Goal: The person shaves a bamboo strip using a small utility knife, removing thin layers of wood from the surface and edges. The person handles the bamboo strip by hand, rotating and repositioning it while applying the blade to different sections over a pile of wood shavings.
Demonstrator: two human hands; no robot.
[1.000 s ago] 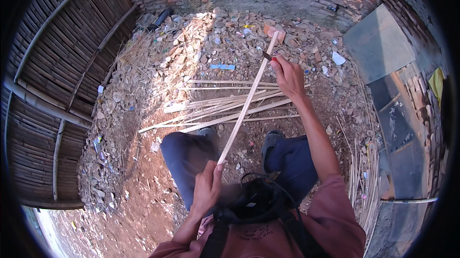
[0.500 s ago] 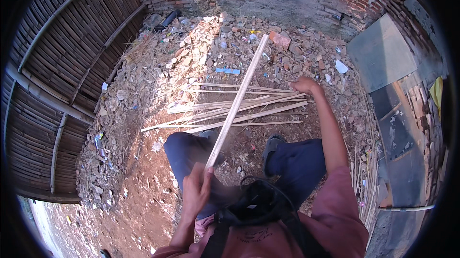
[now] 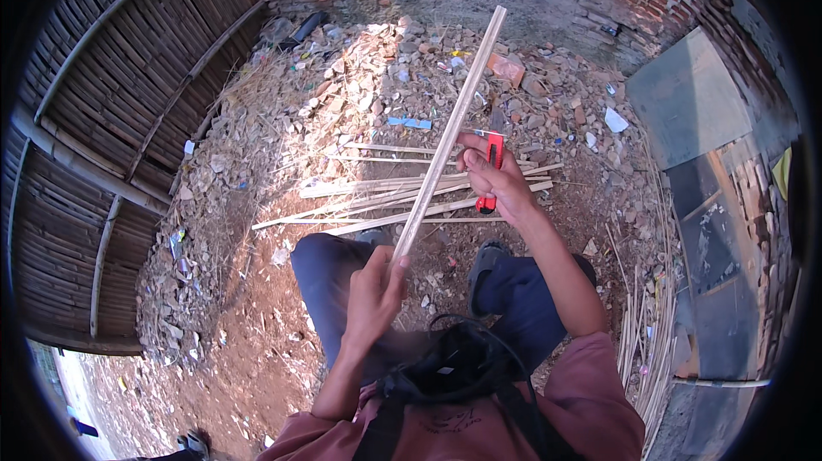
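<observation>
Held strip (image 3: pixel 453 126), red cutter (image 3: pixel 494 153), rubble (image 3: pixel 342 84)

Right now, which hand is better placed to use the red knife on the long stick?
Probably the right hand: it holds the red knife close to the long stick, while the left hand grips the stick's near end.

The bare right hand (image 3: pixel 507 190), a second ago near the far end of the long, pale, flat wooden strip (image 3: pixel 451 131) and then off to its right, is now beside the strip's middle. The red-bodied cutter (image 3: pixel 495 149), its blade earlier on the strip, now shows its body along the fingers. The bare left hand (image 3: pixel 374 288) is farther forward, and the strip's far end reaches higher in view. At lower left, a dark-shod foot (image 3: pixel 196 442) has appeared.
</observation>
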